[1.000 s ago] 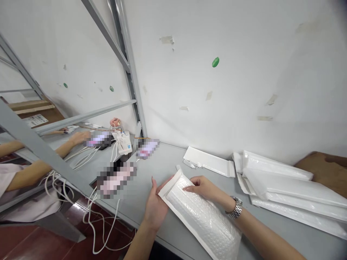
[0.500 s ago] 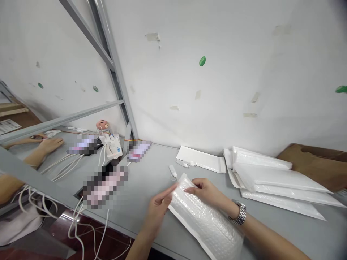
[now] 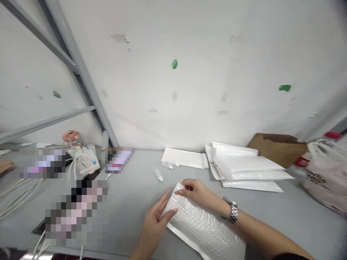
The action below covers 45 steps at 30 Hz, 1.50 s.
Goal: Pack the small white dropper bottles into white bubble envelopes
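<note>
A white bubble mailer (image 3: pixel 202 224) lies slanted on the grey table in front of me. My left hand (image 3: pixel 155 218) grips its left edge, thumb on top and fingers along the side. My right hand (image 3: pixel 196 193), with a metal watch on the wrist, pinches the mailer's far end near the corner. Just beyond the hands lies a small white tag-like piece with a ring (image 3: pixel 158 177). Further back, small white pieces (image 3: pixel 168 165) rest against a flat white mailer (image 3: pixel 184 157).
Several white bubble mailers (image 3: pixel 249 166) are piled at right, before a brown cardboard box (image 3: pixel 276 148). A plastic bag (image 3: pixel 325 173) stands far right. At left are blurred-out phones (image 3: pixel 78 209), white cables and a power strip (image 3: pixel 88 160) by a metal frame (image 3: pixel 89 90). Another person's hand (image 3: pixel 7 165) shows at the left edge.
The view has swung to the right, bringing the plastic bag into sight. My left thumb has come onto the mailer's top face, while my right hand stays at its far end.
</note>
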Motion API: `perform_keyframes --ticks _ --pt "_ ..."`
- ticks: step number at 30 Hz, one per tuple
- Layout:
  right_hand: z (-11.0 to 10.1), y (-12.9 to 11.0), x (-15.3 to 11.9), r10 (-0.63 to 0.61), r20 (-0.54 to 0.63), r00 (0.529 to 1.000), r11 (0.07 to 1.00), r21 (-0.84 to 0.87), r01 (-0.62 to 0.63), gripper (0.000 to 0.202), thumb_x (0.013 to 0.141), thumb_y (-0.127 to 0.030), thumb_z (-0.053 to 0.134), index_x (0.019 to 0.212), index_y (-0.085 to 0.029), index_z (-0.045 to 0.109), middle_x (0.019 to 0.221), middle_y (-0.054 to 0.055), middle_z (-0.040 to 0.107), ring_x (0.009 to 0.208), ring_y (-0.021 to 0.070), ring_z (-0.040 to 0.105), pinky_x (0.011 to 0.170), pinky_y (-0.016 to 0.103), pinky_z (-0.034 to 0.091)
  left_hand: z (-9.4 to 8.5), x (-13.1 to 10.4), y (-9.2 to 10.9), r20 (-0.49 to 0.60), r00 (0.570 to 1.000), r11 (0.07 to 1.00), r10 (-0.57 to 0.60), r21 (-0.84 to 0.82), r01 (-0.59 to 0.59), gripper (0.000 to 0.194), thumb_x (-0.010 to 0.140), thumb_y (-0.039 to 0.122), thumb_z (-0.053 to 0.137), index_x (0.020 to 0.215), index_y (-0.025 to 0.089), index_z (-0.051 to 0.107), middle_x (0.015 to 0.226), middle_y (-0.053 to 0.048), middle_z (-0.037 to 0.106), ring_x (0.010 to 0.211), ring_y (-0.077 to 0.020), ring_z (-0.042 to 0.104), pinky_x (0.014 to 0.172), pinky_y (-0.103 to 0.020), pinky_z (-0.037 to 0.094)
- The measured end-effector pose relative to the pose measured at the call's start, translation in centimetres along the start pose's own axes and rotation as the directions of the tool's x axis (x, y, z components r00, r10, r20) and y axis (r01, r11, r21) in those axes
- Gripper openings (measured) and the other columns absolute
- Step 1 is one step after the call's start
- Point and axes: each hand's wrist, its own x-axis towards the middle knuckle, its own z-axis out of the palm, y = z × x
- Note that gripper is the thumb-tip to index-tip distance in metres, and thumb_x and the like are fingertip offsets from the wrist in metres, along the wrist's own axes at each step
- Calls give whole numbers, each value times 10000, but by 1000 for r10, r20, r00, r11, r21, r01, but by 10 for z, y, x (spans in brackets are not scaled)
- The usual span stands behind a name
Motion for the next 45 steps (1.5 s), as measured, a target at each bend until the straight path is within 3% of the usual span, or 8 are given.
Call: perform_keyframes --ticks 5,8,12,14,20,25,31,45 --pt "-63 -22 -24 -215 -438 873 946 -315 75 391 844 -470 502 579 -182 500 567 -19 472 559 111 437 531 233 357 -12 10 5 -47 994 994 100 -46 -102 418 681 435 702 1017 186 690 1169 -84 650 1121 -294 566 1000 -402 440" --pt "-112 -35 -51 -499 -761 415 835 -550 -3 254 860 -390 521 740 -189 621 647 3 580 581 128 496 547 248 398 -28 16 7 -132 989 997 67 -41 -73 423 679 466 696 990 180 692 1141 -82 667 1112 -290 573 1028 -415 413" --pt "-152 -29 -76 -869 -467 -163 495 -812 -310 114 798 -221 640 905 -213 676 733 28 624 616 150 543 583 287 428 -42 19 8 -202 979 999 12 -29 -18 439 661 482 707 986 188 684 1111 -68 683 1123 -282 565 1068 -438 356" --pt "-159 -9 -76 -961 -272 -60 273 -879 -390 260 776 -142 655 1021 -230 655 793 27 649 614 139 543 574 273 414 -43 19 8 -222 975 999 6 -34 -14 433 651 489 711 966 192 687 1094 -61 691 1119 -281 569 1064 -438 362" --pt "-142 78 -52 -617 -247 748 47 -959 -278 205 896 -145 465 966 -148 657 847 80 674 703 174 522 630 306 353 -41 19 7 -220 975 1000 25 12 -22 438 638 502 709 934 179 700 1058 -73 704 1091 -288 587 1049 -431 384" --pt "-106 87 -33 -561 -380 735 219 -925 -311 296 912 -330 451 1067 -139 615 969 130 647 825 229 526 738 354 342 -45 20 10 -229 973 998 37 63 -23 432 630 502 711 908 171 709 1047 -83 707 1094 -296 584 1015 -421 427" --pt "-70 59 27 -194 -129 972 364 -930 -51 366 862 -137 420 1218 -135 507 1224 143 531 1073 248 481 855 350 360 -37 13 14 -228 973 998 35 57 -22 424 653 488 698 920 159 707 1063 -103 698 1084 -293 591 1016 -425 416" --pt "-49 72 94 -83 -159 984 374 -920 -117 276 821 -64 415 1056 -85 557 963 184 645 904 281 603 745 347 373 -40 -1 23 -287 955 997 80 25 -76 356 650 444 707 849 149 719 969 -109 726 1008 -293 633 957 -406 461"
